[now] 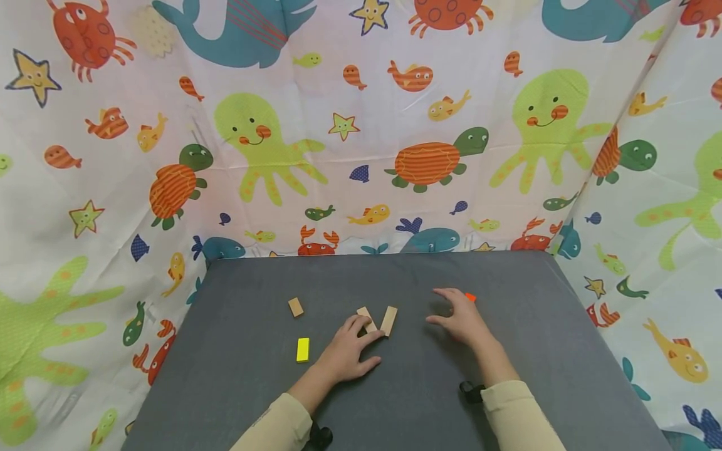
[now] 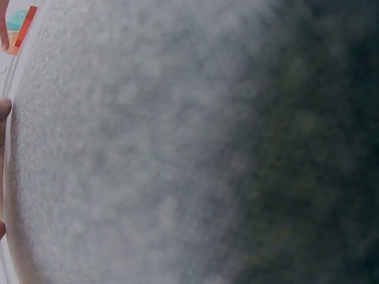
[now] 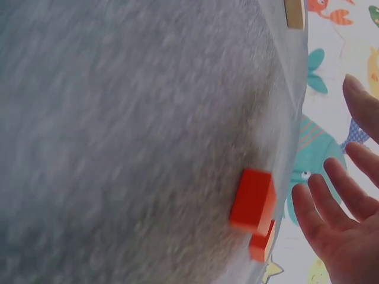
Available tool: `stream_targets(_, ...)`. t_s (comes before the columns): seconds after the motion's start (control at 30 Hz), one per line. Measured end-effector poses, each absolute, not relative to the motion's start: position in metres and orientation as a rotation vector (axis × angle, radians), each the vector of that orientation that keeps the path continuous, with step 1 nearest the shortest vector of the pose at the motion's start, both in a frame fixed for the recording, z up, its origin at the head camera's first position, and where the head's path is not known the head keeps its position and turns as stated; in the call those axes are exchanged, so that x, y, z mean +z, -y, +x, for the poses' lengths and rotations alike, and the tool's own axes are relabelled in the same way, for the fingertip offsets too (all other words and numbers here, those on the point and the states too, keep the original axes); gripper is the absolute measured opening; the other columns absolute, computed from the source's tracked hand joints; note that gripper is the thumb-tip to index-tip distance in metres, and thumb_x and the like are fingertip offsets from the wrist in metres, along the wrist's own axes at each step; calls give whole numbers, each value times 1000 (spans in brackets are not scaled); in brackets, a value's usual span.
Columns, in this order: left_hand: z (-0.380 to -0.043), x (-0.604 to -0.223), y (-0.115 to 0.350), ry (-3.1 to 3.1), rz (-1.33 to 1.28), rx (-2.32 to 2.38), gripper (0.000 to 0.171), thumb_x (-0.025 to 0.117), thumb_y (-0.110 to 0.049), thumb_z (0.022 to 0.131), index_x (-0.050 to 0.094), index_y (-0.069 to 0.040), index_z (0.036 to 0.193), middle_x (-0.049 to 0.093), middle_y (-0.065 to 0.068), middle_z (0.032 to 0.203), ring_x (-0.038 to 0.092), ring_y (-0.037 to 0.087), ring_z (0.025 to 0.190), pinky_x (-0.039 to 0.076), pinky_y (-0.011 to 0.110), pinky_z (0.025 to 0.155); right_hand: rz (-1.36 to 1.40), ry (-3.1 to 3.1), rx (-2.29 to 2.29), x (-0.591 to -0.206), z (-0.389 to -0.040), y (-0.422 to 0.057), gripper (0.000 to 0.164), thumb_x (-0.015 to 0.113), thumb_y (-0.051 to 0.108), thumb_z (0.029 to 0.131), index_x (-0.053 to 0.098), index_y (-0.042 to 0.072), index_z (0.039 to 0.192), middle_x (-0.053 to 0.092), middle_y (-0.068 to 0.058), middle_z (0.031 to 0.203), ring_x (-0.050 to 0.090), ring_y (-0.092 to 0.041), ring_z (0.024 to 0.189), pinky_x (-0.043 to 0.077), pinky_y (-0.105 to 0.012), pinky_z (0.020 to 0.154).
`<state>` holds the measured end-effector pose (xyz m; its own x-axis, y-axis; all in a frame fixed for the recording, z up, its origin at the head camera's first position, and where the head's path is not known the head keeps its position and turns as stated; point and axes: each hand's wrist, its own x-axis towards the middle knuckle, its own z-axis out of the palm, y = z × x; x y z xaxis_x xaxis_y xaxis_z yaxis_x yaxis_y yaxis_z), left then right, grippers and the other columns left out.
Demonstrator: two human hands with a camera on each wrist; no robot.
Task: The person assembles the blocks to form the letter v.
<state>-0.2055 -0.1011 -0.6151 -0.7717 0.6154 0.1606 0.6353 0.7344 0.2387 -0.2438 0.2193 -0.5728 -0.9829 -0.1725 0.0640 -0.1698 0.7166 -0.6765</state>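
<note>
My left hand [image 1: 346, 354] reaches over the table with its fingers spread. Its fingertips are right at a plain wooden block [image 1: 366, 318], partly covering it, and beside the lower end of a second wooden block [image 1: 389, 321]. These two blocks lean toward each other in a V. In the left wrist view only a few fingertips [image 2: 5, 109] show at the edge. My right hand [image 1: 465, 316] hovers to the right, thumb and fingers apart, holding nothing. Behind it an orange-red block [image 1: 470, 297] peeks out; the right wrist view shows two such blocks, the nearer block [image 3: 253, 201] standing out most.
On the left of the grey table [image 1: 237, 376] lie a small wooden block [image 1: 296, 307] and a yellow block [image 1: 303, 350]. A curtain [image 1: 361, 188] printed with sea animals hangs around the table's back and sides.
</note>
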Motion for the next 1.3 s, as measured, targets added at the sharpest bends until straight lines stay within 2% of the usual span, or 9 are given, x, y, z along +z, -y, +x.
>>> stream_targets(0.23,-206,-615,101,2854,-1032,-425,54,65,-52,94,55,-35,144,45,5,150,37,28,141,41,51,110,-287,-2919,-1110,-578,-238,-233,73,88,26,79,56,6,142,60,-19,135,59,-39,118,50,-55,95)
stream_targets(0.7,-206,-616,101,2848,-1012,-399,55,65,-54,93,55,-36,143,46,4,148,38,27,141,44,51,108,-258,-2909,-1089,-584,-225,-254,75,91,24,74,58,4,139,58,-20,140,53,-42,130,43,-59,105)
stream_targets(1.07,-206,-617,103,2850,-1008,-384,55,64,-55,93,55,-37,144,46,4,150,39,26,141,45,50,107,-116,-2850,-1043,-587,-212,-260,86,94,28,70,54,-2,140,56,-24,134,58,-40,119,48,-55,100)
stream_targets(1.3,-207,-618,102,2851,-1013,-366,56,63,-57,93,53,-38,145,45,3,150,38,25,142,44,49,108,-111,-2845,-1007,-587,-210,-261,73,92,13,71,60,0,134,57,-23,134,58,-39,119,47,-56,100)
